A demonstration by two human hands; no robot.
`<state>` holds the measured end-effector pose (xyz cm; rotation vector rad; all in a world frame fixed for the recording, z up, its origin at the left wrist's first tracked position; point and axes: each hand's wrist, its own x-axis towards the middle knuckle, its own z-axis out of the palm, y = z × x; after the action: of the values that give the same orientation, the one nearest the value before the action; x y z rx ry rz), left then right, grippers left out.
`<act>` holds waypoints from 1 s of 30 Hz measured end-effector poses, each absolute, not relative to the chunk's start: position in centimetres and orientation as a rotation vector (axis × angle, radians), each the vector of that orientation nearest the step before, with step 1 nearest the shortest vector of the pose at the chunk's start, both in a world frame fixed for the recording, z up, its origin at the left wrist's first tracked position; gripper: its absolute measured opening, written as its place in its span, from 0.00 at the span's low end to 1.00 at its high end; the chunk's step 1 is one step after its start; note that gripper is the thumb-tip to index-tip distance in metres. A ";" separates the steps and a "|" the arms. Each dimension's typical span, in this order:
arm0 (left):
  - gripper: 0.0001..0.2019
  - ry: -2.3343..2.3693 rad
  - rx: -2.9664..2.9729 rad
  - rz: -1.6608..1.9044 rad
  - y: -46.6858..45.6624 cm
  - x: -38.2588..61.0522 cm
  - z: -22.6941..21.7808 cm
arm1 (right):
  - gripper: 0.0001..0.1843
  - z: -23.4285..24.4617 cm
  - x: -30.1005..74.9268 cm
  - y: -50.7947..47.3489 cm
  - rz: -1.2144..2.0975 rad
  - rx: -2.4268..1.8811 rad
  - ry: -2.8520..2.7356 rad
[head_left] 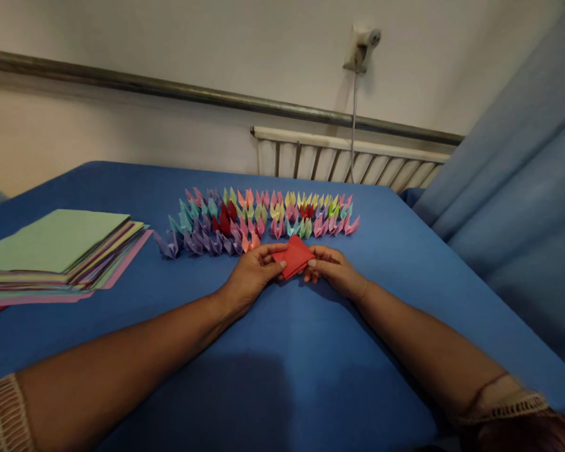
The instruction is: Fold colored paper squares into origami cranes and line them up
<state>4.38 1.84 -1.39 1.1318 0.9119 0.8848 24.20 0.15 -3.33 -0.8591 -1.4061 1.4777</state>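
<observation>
A small piece of folded red paper (pixel 294 256) is held between my two hands, a little above the blue-covered table (pixel 245 389). My left hand (pixel 257 270) pinches its left corner between thumb and fingers. On the opposite side, my right hand (pixel 335 270) grips the right corner, its fingertips partly hidden behind the paper. Just beyond my hands stand several rows of folded paper cranes (pixel 198 242) in purple, teal, pink, red, yellow and green. An orange-pink crane (pixel 251 242) is close by the fingers of my left hand.
A stack of coloured paper sheets (pixel 61 238), pale green on top, lies on the left of the table. Behind the table are a metal rail (pixel 207 95), a white radiator (pixel 329 147) and a wall socket (pixel 358 50) with a hanging cord. A blue curtain (pixel 508 188) hangs at the right.
</observation>
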 end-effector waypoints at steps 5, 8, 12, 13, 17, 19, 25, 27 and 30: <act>0.23 0.921 1.140 0.894 1.9 4.3 -1.5 | 0.16 -3.5 24.3 0.2 1.499 -0.849 -1.400; 0.23 0.922 1.138 0.901 2.1 4.3 -1.6 | 0.16 -3.6 24.3 0.2 1.502 -0.848 -1.395; 0.23 0.922 1.134 0.901 2.2 4.3 -1.7 | 0.15 -3.6 24.3 0.2 1.490 -0.856 -1.404; 0.23 0.920 1.135 0.902 2.2 4.3 -1.8 | 0.15 -3.6 24.3 0.3 1.490 -0.858 -1.404; 0.24 0.916 1.135 0.903 2.1 4.3 -1.8 | 0.14 -3.7 24.3 0.3 1.487 -0.857 -1.398; 0.24 0.913 1.126 0.902 2.2 4.3 -1.8 | 0.14 -3.7 24.3 0.3 1.480 -0.849 -1.416; 0.24 0.906 1.126 0.900 2.2 4.3 -1.9 | 0.13 -3.7 24.3 0.3 1.475 -0.852 -1.407; 0.24 0.907 1.138 0.902 2.2 4.2 -2.0 | 0.13 -3.7 24.3 0.3 1.483 -0.865 -1.393; 0.23 0.907 1.151 0.904 2.2 4.2 -2.1 | 0.14 -3.7 24.2 0.3 1.480 -0.879 -1.387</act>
<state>4.22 2.23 -2.06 1.1513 0.9069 0.9044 24.23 0.29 -3.74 -0.8791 -1.3869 1.4802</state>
